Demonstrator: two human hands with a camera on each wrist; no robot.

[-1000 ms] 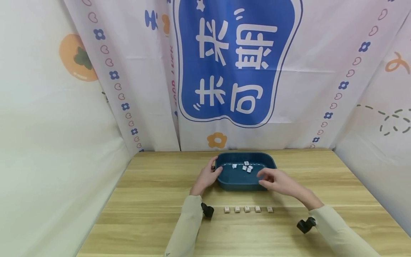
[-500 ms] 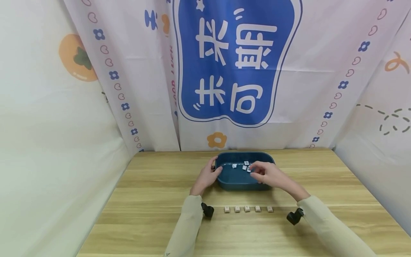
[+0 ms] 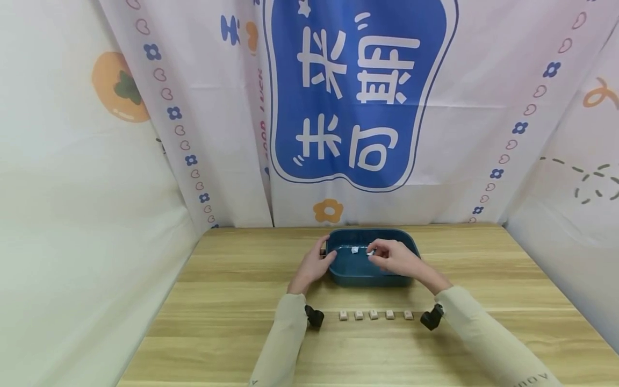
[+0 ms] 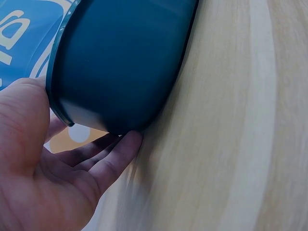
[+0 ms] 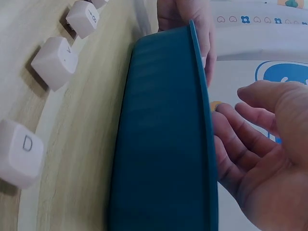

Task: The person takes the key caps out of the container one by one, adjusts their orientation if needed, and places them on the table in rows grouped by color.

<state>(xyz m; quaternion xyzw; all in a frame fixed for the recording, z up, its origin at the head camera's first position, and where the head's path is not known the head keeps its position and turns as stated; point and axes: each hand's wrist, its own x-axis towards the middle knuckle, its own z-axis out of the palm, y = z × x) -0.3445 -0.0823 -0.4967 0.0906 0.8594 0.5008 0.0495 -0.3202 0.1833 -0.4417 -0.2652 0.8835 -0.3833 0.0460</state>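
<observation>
A dark teal tray [image 3: 348, 267] stands at the back of the table. My left hand [image 3: 314, 266] grips its left end, thumb at the rim and fingers along the outside, as the left wrist view shows. Over the tray reaches my right hand [image 3: 397, 259], fingers bent and fingertips beside a white keycap [image 3: 370, 252]. Thumb and fingers look apart in the right wrist view, but the tray wall partly hides the fingertips. Another white keycap [image 3: 355, 250] lies left of that hand inside the tray. The other keycaps there are hidden behind the right hand.
In front of the tray, several pale keycaps form a spaced row, one keycap [image 3: 373, 315] near its middle. A keycap marked D [image 5: 21, 155] shows close up in the right wrist view. A printed cloth [image 3: 290, 204] hangs behind the wooden table [image 3: 217, 301].
My right hand has moved left across the tray, from its right side to the group of keycaps, and now covers most of them. The left hand stays on the tray's left end.
</observation>
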